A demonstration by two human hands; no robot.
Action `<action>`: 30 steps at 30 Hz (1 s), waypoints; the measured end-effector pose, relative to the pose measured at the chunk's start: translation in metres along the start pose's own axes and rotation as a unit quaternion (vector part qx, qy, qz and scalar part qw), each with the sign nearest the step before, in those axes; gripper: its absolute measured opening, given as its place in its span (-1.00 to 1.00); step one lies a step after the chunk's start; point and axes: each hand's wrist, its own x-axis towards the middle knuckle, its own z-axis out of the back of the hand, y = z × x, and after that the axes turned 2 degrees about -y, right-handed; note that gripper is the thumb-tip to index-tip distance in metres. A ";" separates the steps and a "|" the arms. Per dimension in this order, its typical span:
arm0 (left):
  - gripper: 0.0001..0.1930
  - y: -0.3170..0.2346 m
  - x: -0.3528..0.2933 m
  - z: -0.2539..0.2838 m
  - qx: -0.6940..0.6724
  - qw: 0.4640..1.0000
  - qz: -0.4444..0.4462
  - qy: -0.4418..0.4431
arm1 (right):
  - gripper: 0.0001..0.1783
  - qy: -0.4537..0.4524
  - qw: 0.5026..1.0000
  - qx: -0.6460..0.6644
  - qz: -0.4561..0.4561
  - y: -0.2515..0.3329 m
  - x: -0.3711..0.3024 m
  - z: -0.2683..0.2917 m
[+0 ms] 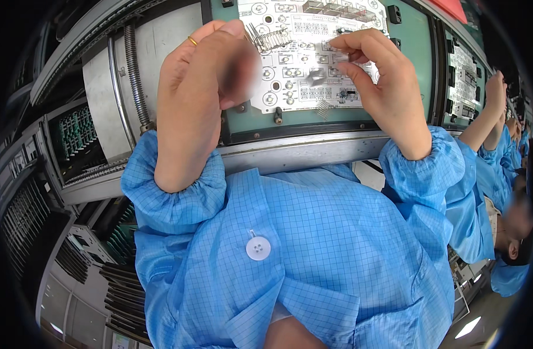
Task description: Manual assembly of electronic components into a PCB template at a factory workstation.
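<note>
So this person in a blue gridded smock (313, 250) is standing at a conveyor line, stuffing parts into a white circuit board (304, 64) that sits in a green carrier frame (414, 70) just past the metal rail (289, 154).

Left hand (199, 87) is up over the board's left edge, fingers curled closed around a bunch of small wire-legged components (269, 39). You can see the thin metal leads fanning out past the fingertips. There's a gold ring (192, 41) on that hand.

Right hand (377, 81) is pinched narrow, thumb and forefinger holding one small component (340, 56) right above the board's upper right area, near touching it. I can't tell if the legs are in the holes yet.

Progress-wise, my guess is it's partway: a few parts already sit on the board, such as a darker piece (349, 93) low on the right and some blocks (336, 9) along the far edge, but plenty of round pads look bare, and the left hand has a good handful left to place.

Off to the right another worker (493, 145) in the same blue is reaching up to the next board (465, 81). Racks of green boards (74, 134) sit on the left.
</note>
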 end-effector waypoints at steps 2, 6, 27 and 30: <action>-0.66 -0.001 0.000 0.004 0.052 0.999 0.007 0.011 | -0.72 0.004 1.000 0.014 0.005 -0.002 -0.002 0.005; -0.65 0.000 0.002 0.002 0.049 0.999 -0.002 0.018 | -0.68 -0.011 0.997 0.071 0.008 -0.005 -0.010 0.007; -0.60 0.003 -0.001 0.001 0.046 0.999 -0.002 -0.018 | -0.65 0.014 0.985 -0.148 0.085 0.007 -0.018 0.006; -0.60 0.003 0.000 0.001 0.044 0.999 0.006 -0.026 | -0.65 0.017 0.985 -0.148 0.089 0.009 -0.017 0.006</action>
